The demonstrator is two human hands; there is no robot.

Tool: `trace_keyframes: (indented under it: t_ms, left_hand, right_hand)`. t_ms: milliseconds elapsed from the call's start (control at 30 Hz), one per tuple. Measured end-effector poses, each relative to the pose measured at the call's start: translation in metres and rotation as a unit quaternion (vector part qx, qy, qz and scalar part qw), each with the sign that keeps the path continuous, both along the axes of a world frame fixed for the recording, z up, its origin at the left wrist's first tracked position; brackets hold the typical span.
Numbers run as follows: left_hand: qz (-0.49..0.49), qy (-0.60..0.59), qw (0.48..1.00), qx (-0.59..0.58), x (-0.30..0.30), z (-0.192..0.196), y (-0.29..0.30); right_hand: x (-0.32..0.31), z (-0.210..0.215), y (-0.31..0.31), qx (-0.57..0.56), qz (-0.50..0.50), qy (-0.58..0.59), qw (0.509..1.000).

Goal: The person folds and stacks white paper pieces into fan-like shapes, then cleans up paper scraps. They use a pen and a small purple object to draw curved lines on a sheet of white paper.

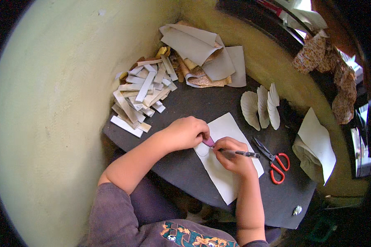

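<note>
A white sheet of paper point(222, 183) lies slanted on the dark table in front of me. My left hand point(188, 132) rests at its upper left part, with finger and thumb closed on a small purple piece point(209, 142) pressed to the paper. What shape the piece has under my fingers is hidden. My right hand point(233, 155) grips a black pen point(245, 154), its tip end down beside the purple piece. A thin curved line shows on the paper near my left fingers. To the right of the sheet lie scissors point(272, 158) with red handles, blades apart.
Several pale fluted shell-like pieces point(263, 108) stand beyond the scissors. Cut strips point(140, 90) are heaped at the far left, near larger pale sheets point(202, 51). A folded white sheet point(315, 144) lies at the right, and a crumpled scrap point(297, 210) at the near right edge. A wall point(57, 123) rises on the left.
</note>
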State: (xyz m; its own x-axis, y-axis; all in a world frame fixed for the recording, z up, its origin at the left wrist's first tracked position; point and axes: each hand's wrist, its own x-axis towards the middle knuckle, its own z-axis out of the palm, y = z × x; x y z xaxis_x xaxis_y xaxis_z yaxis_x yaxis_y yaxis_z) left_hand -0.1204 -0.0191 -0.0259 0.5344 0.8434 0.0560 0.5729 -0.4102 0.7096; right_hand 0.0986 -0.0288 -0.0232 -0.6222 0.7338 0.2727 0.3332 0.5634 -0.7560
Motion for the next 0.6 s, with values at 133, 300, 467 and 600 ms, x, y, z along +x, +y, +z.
trace_keyframes:
  t_ms: [133, 300, 467, 600]
  left_hand:
    - [-0.01, -0.026, 0.999, -0.044, -0.007, -0.003, 0.007]
    - [-0.024, -0.053, 0.996, -0.065, -0.01, -0.009, 0.011]
    - [-0.015, -0.056, 0.995, -0.081, -0.01, -0.007, 0.01]
    - [-0.005, -0.052, 0.995, -0.079, -0.01, -0.007, 0.005]
  right_hand:
    - [-0.003, -0.004, 0.0, 0.017, 0.002, -0.001, 1.0]
    - [-0.005, -0.004, 0.001, 0.029, 0.01, -0.013, 0.999]
    - [-0.005, -0.001, 0.0, 0.036, 0.014, -0.021, 0.999]
    - [-0.007, -0.001, -0.002, 0.052, 0.012, -0.021, 0.998]
